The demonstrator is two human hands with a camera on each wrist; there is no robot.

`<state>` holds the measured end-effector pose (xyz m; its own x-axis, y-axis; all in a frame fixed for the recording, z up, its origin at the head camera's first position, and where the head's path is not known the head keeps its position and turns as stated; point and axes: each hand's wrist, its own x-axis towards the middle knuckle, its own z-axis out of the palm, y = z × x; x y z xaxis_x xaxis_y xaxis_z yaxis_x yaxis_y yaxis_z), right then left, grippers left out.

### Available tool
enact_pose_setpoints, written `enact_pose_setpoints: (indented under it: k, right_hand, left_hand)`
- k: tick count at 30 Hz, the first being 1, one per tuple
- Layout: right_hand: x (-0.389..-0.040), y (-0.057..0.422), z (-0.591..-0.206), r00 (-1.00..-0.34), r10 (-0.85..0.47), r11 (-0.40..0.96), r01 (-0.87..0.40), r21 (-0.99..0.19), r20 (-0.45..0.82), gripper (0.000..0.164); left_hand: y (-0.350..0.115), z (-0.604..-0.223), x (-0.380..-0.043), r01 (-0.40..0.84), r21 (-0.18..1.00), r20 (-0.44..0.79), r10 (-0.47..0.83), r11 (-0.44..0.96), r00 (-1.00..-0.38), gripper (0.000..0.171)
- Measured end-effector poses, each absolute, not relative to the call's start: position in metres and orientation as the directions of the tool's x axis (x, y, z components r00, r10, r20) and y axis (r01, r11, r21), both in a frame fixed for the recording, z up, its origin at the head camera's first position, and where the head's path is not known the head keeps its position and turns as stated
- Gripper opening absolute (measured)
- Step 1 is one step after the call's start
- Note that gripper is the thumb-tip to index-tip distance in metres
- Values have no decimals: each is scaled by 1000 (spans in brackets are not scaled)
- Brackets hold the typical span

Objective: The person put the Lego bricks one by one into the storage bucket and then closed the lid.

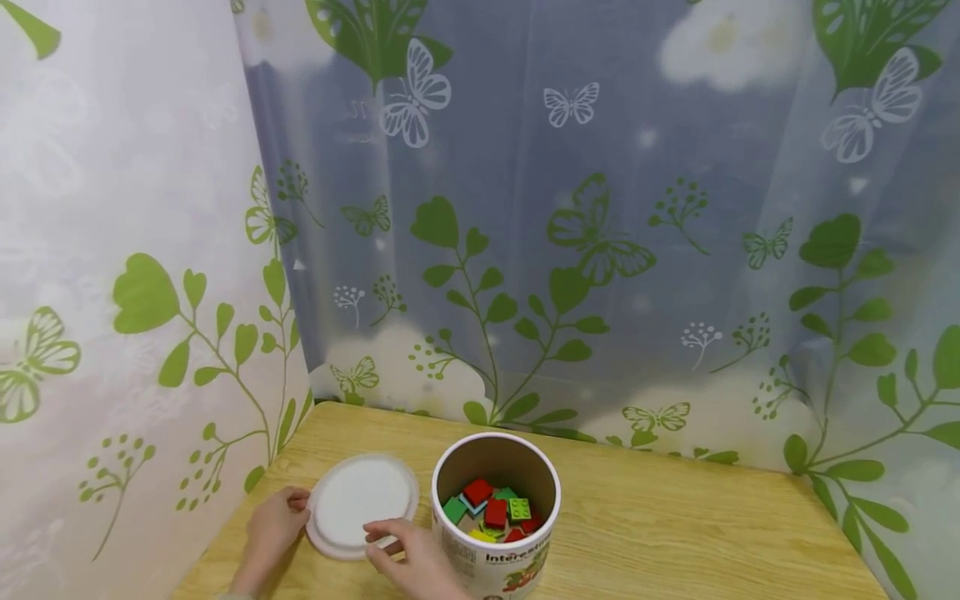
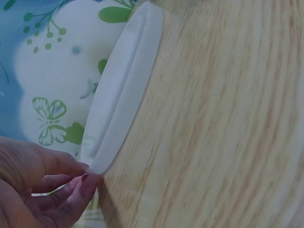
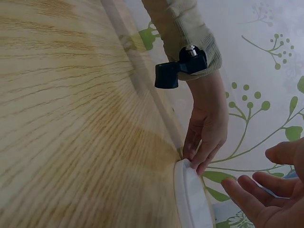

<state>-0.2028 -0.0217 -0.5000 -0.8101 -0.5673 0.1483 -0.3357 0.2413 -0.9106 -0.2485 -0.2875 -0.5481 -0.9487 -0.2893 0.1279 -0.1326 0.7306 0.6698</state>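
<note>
A round white lid lies at the left of the wooden table. My left hand pinches its left rim between thumb and fingers; the left wrist view shows the lid edge-on in that grip. Over the lid's near right edge is my right hand, its fingers loosely spread and apart from the lid in the right wrist view, where the right hand holds nothing. Right of the lid stands a round tub without a cover. Inside it are several toy building bricks in red, green, yellow and light blue.
The wooden table reaches back to a curtain printed with leaves and butterflies. A similar patterned sheet hangs along the left edge. A black mount is strapped over the left sleeve.
</note>
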Motion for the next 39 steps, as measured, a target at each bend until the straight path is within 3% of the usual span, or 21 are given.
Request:
enact_pose_setpoints:
  k: [9,19,26,31,33,39]
  right_hand:
    - [-211,-25,-521,-887,-455,282,-232,-931,83,45]
    - [-209,-26,-535,-922,-374,287,-219,-933,101,45]
    - [-213,-27,-541,-929,-369,418,-131,-899,-37,36]
    - [-212,-34,-544,-927,-362,233,11,-972,-97,21]
    - [-210,-38,-545,-928,-358,149,58,-987,-108,23]
    - [-209,-43,-542,-924,-354,61,133,-989,-146,37]
  left_hand:
    - [-302,-545,-240,-134,660,99,-262,739,-960,25]
    - [-316,-543,-233,-102,662,80,-205,742,-975,24]
    - [-319,-543,-229,-122,678,37,-200,725,-979,23]
    - [-321,-543,-226,-120,629,49,-193,769,-980,18]
    - [-322,-543,-226,-132,611,41,-198,780,-979,17]
    - [-329,-542,-226,-160,613,31,-226,773,-974,17]
